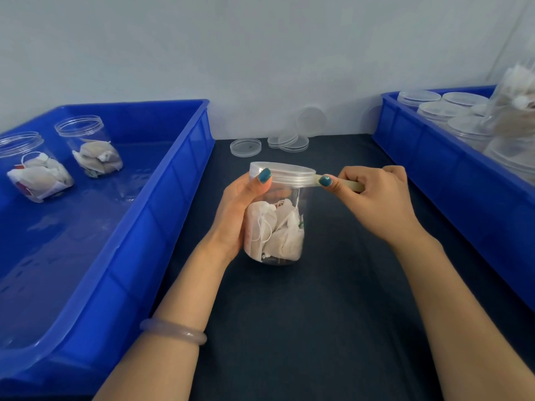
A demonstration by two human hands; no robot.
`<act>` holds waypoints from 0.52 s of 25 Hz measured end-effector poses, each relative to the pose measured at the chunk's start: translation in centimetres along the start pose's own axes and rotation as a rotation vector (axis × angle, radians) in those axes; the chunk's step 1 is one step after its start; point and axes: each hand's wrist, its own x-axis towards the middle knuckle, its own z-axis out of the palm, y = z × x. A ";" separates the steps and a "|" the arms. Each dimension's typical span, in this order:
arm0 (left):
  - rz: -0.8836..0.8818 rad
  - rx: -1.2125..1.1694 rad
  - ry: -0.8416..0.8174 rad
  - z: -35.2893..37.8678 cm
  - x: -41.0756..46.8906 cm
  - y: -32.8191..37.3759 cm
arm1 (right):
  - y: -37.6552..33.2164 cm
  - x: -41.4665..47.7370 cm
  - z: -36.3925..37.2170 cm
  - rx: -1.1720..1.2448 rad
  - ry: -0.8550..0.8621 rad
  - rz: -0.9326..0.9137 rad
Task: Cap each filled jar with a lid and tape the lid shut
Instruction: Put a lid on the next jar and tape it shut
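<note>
A clear jar (278, 227) filled with white sachets stands on the dark table (304, 328) in the middle. A clear lid (285, 173) sits on top of it. My left hand (241, 215) grips the jar's left side, with the thumb pressed on the lid's edge. My right hand (373, 198) pinches a strip of pale tape (341, 182) that runs from the lid's right side to my fingers. The tape's roll is hidden in that hand.
A blue bin (121, 256) at the left holds two open filled jars (31, 169) (92, 146). A blue bin (451, 180) at the right holds capped jars (457, 108). Loose lids (246, 147) (289, 141) lie at the back of the table by the wall.
</note>
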 end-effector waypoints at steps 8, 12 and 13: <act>-0.035 0.008 -0.107 0.4 0.0 -0.5 | 0.6 0.0 0.4 0.121 -0.092 -0.009; 0.146 0.236 0.068 0.2 0.3 -0.2 | 0.7 0.0 0.3 0.002 -0.033 -0.008; 0.194 0.239 0.114 0.2 0.3 -0.2 | 0.6 0.0 0.4 -0.042 -0.007 -0.007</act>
